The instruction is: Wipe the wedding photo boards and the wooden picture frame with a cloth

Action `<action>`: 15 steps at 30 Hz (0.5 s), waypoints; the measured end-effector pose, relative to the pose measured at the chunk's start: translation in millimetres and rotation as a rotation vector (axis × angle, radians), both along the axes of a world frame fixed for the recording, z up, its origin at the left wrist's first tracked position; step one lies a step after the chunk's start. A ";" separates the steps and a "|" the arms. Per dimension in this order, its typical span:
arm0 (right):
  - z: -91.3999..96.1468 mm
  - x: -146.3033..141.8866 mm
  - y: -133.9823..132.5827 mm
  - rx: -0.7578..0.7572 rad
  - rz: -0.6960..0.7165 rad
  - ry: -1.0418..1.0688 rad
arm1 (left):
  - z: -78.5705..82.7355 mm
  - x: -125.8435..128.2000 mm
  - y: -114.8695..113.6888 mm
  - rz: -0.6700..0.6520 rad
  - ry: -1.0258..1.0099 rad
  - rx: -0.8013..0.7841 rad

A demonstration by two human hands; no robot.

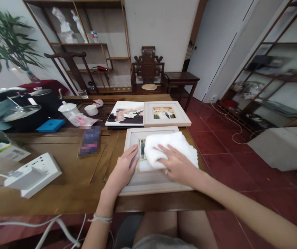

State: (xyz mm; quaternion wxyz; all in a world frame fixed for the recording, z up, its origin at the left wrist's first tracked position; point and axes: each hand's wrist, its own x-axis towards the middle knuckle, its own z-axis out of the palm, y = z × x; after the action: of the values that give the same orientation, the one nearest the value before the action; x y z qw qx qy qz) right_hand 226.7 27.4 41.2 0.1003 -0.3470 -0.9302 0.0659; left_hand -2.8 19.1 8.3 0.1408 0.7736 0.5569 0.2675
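A light wooden picture frame [133,186] lies flat near the table's front edge, with a wide pale mat around a small photo [142,150]. On its left side rests my left hand [124,167], fingers stretched out over the border and thumb apart. My right hand [176,164] presses a fluffy white towel [171,143] onto the middle of the frame, its fingers spread over the cloth. Most of the photo is hidden under the towel. Behind stands a matching picture frame [182,116] with a couple's photo, beside a photo album [125,119].
Left on the wooden table [68,173] are a white power strip [39,176], a tissue box [7,147], a blue box [50,125], a dark pot [21,116], a white lidded bowl [68,109] and a cup [91,110]. A wooden chair [148,69] stands beyond.
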 end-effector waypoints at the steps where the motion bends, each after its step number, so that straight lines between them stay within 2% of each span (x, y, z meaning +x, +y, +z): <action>1: -1.0 -0.6 14.7 0.050 -0.029 -0.011 | 1.0 0.3 -0.2 0.002 0.003 -0.007; 5: 1.5 -4.1 62.3 0.167 -0.061 -0.078 | 3.7 1.6 -1.0 0.012 0.016 -0.030; 8: 4.2 -8.3 70.4 0.124 -0.021 -0.091 | 3.0 1.9 -1.0 0.012 0.022 -0.031; 11: 10.4 -9.2 49.6 0.007 0.016 -0.083 | 1.3 1.5 -0.6 0.012 0.018 -0.023; 15: 32.0 -1.4 -4.9 -0.169 0.087 -0.107 | -0.7 0.9 -0.4 0.012 0.011 -0.007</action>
State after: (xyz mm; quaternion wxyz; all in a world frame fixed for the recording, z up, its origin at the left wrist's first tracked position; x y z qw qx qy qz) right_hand 225.4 22.5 73.1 0.0181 -0.3164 -0.9395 0.1297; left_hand -1.9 18.7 7.6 0.1388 0.7711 0.5633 0.2622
